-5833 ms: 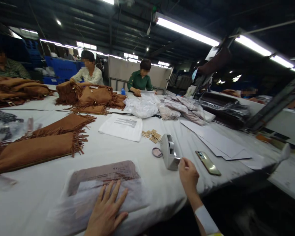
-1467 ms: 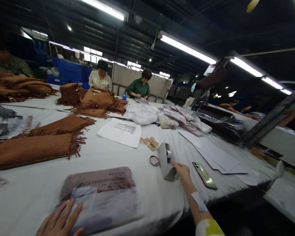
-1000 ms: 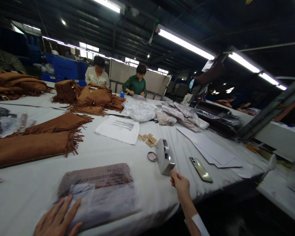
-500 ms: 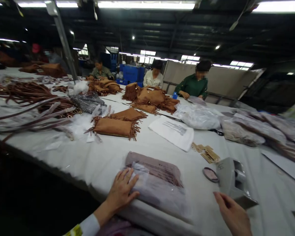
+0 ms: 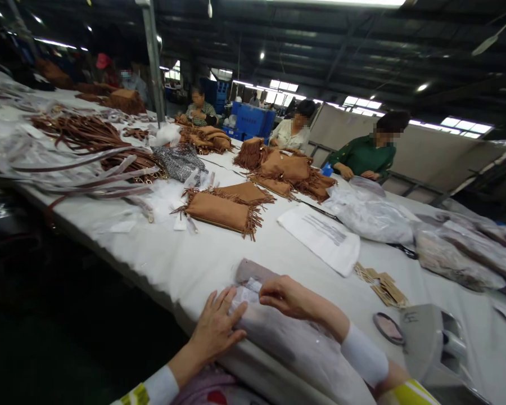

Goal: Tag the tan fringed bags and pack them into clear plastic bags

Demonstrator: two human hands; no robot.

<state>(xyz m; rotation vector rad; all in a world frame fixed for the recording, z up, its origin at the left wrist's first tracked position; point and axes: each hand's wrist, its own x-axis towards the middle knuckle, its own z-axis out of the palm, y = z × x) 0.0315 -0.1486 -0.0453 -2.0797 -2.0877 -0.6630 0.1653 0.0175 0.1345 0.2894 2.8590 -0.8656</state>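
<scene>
A clear plastic bag (image 5: 287, 343) with a mauve-brown cloth bundle in it lies at the table's front edge. My left hand (image 5: 219, 323) rests flat on its left end, fingers spread. Over the upper part of the same bag is my right hand (image 5: 284, 297), its thumb and forefinger pinched together. Whatever may be between those fingertips is too small to make out. A whitish patch on the bag shows between the two hands. The right forearm covers much of the bag's far side.
To the right stand a grey tape dispenser (image 5: 432, 343) and a round tape roll (image 5: 388, 328). Tan tags (image 5: 385, 287) and a white printed pouch (image 5: 320, 236) lie behind. Brown fringed bags (image 5: 219, 211) and leather straps (image 5: 93, 140) spread leftward. Co-workers stand across the table.
My right hand has moved left from beside the tape dispenser to above the plastic bag. My left hand stays on the bag. The view has swung left and tilted.
</scene>
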